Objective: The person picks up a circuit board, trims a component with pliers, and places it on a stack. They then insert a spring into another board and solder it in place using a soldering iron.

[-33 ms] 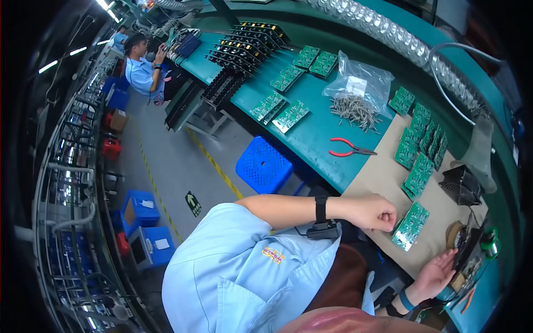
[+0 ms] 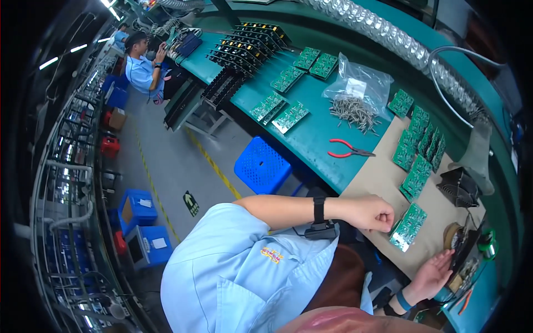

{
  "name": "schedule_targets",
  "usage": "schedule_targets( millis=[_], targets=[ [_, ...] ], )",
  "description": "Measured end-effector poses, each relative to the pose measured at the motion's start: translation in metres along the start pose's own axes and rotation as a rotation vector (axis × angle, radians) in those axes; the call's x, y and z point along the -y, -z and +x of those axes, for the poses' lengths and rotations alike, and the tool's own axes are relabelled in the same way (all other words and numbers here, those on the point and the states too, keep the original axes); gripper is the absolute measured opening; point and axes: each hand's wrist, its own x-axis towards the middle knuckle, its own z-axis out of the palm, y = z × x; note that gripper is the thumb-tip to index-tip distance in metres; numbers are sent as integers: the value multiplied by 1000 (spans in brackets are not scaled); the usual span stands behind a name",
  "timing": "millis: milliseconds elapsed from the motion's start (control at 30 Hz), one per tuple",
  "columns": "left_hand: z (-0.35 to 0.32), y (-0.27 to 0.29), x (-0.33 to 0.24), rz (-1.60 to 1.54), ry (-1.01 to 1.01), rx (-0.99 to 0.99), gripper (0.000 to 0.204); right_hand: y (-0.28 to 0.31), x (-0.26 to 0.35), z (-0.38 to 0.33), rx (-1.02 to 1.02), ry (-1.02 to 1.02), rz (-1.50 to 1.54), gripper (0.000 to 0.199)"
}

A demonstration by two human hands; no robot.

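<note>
My left hand (image 2: 376, 213) is curled into a fist on brown paper (image 2: 375, 183); whatever its fingers may hold is hidden. Just to its right lies a green circuit board (image 2: 409, 227) with small parts on it. My right hand (image 2: 434, 273) lies palm up with its fingers stretched out and nothing visible in it. Its fingertips are at a dark strip near the bench's right end, beside a brown round roll (image 2: 453, 237). Beyond the fist, more green circuit boards (image 2: 416, 177) stand in overlapping rows on the paper. Red-handled pliers (image 2: 351, 149) rest on the green mat.
A clear plastic bag (image 2: 358, 83) stands behind a heap of small metal parts (image 2: 355, 115). Farther left are loose boards (image 2: 290, 116) and stacked dark racks (image 2: 247, 47). A black box with a round grille (image 2: 459, 186), a green spool (image 2: 488, 244) and a blue stool (image 2: 262, 165) flank me. A co-worker (image 2: 144, 69) sits far left.
</note>
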Motion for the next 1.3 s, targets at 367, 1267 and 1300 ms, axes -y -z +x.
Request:
schedule_targets(
  millis=[367,1267,1300],
  targets=[
    [20,-1,-15,-17,41,-64,23,-33,-36,-34,348,-53,-841,43],
    [-15,-4,-82,392,-357,-196,16,-91,-51,-79,553,136,-1057,27],
    [-16,0,-82,441,-410,-237,15,-91,-52,-80,546,127,-1059,27]
  ],
)
